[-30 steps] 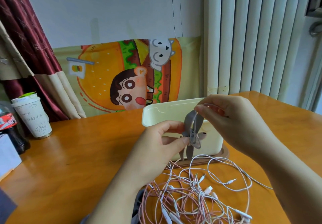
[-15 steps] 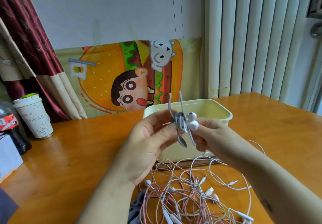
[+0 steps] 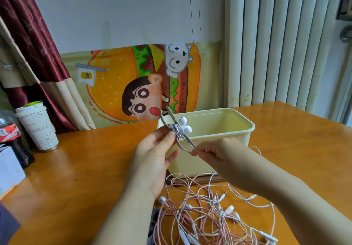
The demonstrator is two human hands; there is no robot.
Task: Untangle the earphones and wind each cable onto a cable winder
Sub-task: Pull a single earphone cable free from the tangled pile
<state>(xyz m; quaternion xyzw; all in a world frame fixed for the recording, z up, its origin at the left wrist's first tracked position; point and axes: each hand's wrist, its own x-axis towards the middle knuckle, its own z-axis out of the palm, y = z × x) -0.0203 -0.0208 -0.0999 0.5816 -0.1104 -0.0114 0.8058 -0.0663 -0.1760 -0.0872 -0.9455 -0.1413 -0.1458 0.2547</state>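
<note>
we are holding the grey cable winder (image 3: pixel 182 142) up over the cream box (image 3: pixel 238 118), above the table (image 3: pixel 76 168). our left hand (image 3: pixel 152 161) is pinching its middle, where 1 white earphone cable (image 3: pixel 176 130) is sitting wound in a tight bundle, with 2 earbuds (image 3: pixel 184 120) poking out beside it. our right hand (image 3: pixel 219 155) is curling in and pinching the winder's lower tips between thumb and finger. the other earphones (image 3: pixel 209 216) are lying tangled on the table near us. we are judging that the wrap is risking coming loose: if the tips are not closing firmly, or the left pinch is slackening, the coils may be slipping off and the earbuds dropping into the tangle below.
</note>
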